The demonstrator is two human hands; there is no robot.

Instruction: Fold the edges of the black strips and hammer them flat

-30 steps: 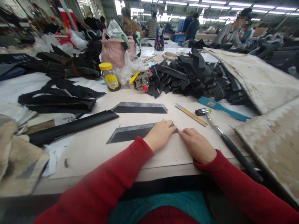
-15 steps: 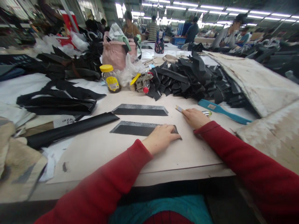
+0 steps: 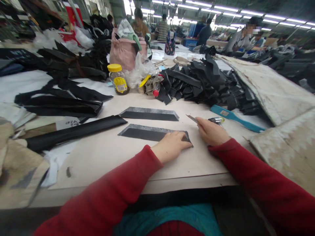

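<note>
My left hand [image 3: 172, 145] lies flat with spread fingers on the right end of a dark grey trapezoid fabric piece [image 3: 145, 132], pressing it onto the pale work board [image 3: 103, 157]. Just to its right, my right hand [image 3: 211, 132] is closed around a thin wooden stick [image 3: 192, 118], whose tip pokes out to the upper left. A second trapezoid piece [image 3: 149, 113] lies a little farther back. A hammer's metal head [image 3: 216, 120] shows behind my right hand.
A heap of black strips [image 3: 201, 82] fills the back middle. A teal-handled tool [image 3: 233, 117] lies right of the hammer. A yellow-lidded jar [image 3: 117, 78], a pink bag [image 3: 125, 50], long black strips [image 3: 73, 131] at left and worn boards [image 3: 275, 88] at right surround the board. People work in the background.
My right hand left the fabric piece, reached out to the wooden stick beside the hammer, closed on it and drew it back toward the piece. My left hand stayed pressing the piece.
</note>
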